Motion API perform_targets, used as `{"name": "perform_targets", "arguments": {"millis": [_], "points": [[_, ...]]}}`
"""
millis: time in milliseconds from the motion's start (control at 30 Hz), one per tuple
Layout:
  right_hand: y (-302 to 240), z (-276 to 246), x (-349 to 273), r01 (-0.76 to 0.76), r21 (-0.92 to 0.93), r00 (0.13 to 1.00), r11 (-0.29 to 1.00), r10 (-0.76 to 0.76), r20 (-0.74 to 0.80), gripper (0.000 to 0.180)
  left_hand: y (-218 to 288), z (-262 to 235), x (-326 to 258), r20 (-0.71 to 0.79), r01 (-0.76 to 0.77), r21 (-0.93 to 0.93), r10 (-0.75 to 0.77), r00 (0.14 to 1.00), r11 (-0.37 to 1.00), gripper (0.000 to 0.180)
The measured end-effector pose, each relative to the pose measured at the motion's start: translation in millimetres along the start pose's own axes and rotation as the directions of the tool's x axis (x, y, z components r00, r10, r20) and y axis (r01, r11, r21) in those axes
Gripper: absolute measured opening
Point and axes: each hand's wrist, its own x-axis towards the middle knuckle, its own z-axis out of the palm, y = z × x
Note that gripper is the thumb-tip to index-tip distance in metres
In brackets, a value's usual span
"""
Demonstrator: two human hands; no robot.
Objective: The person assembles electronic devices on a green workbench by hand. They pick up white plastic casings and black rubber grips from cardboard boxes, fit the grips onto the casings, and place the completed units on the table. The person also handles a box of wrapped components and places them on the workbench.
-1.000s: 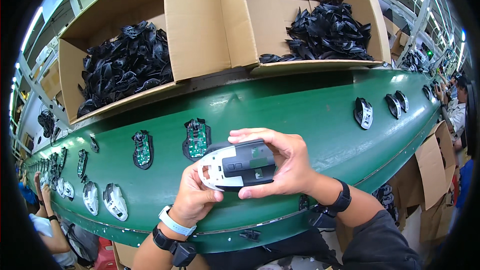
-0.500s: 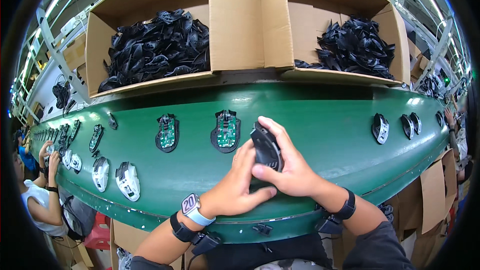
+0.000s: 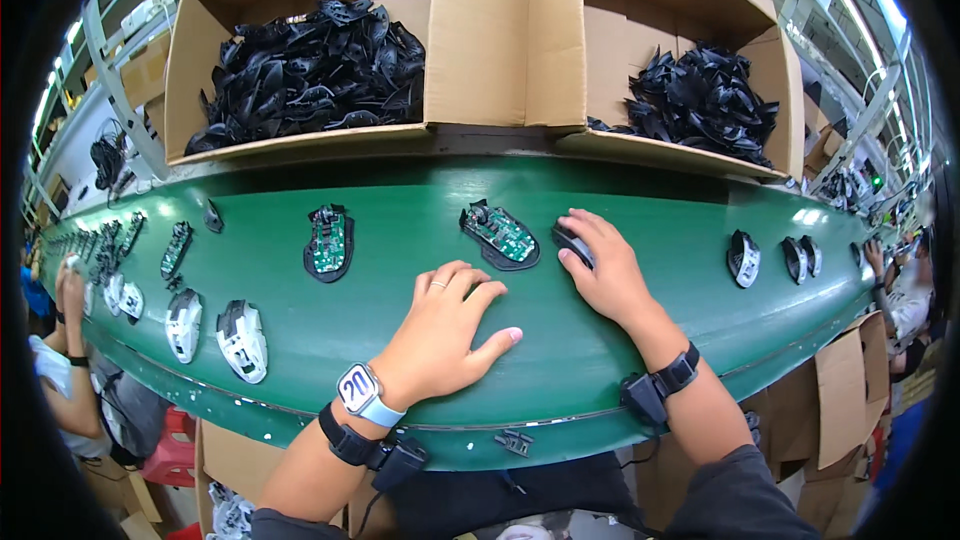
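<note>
My right hand (image 3: 608,270) grips a black computer mouse (image 3: 571,242), its fingers over the top and far side, the thumb on the near side. The mouse is at the green belt, and the hand covers much of it. My left hand (image 3: 438,335) is open over the belt with nothing in it, fingers spread. Just beyond its fingertips lies a mouse base with a green circuit board (image 3: 506,238), turned aslant. Farther left lies another mouse base with a circuit board (image 3: 328,246), roughly upright in the picture.
A cardboard box (image 3: 480,40) of black plastic shells stands behind the belt (image 3: 600,380), beside a second such box (image 3: 790,105). White mouse shells (image 3: 242,342) lie at left; partly white mice (image 3: 743,258) lie at right. Small dark clips (image 3: 514,442) sit near the front edge. Co-workers are at both ends.
My hands have separated. The right hand has carried the mouse away to the far right, down toward the belt. My left hand has let go and opened. The nearer circuit-board base has turned and shifted right.
</note>
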Motion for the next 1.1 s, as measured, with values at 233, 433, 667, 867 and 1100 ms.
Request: {"name": "perform_targets", "arguments": {"millis": [233,433,667,867,1100], "points": [[-52.3,10.8,61.5,0.191,0.236,0.979,0.953,-0.202,0.024,0.031,-6.0,-0.8,-0.3,-0.078,-0.008,-0.230,-0.010,0.997,0.973,0.022],[-55.7,43.7,65.7,0.183,0.097,0.944,0.978,-0.203,0.261,0.033,-8.4,-8.3,-4.2,-0.215,0.003,-0.274,-0.064,0.975,0.962,0.014],[-29.3,57.9,41.5,0.145,0.087,0.967,0.986,-0.160,0.196,0.040,4.4,-78.4,-22.9,-0.321,0.395,0.112,-0.343,0.883,0.912,0.029],[-35.7,37.6,60.5,0.268,0.176,0.928,0.947,-0.303,0.215,0.059,-58.7,-109.4,-145.9,-0.574,0.876,0.444,-0.691,0.440,0.190,0.069],[115.2,-113.6,171.9,-0.165,-0.191,0.976,0.968,0.132,-0.174,0.028,-57.0,-96.8,-131.2,-0.539,0.867,0.280,-0.680,0.498,0.413,0.061]]}}
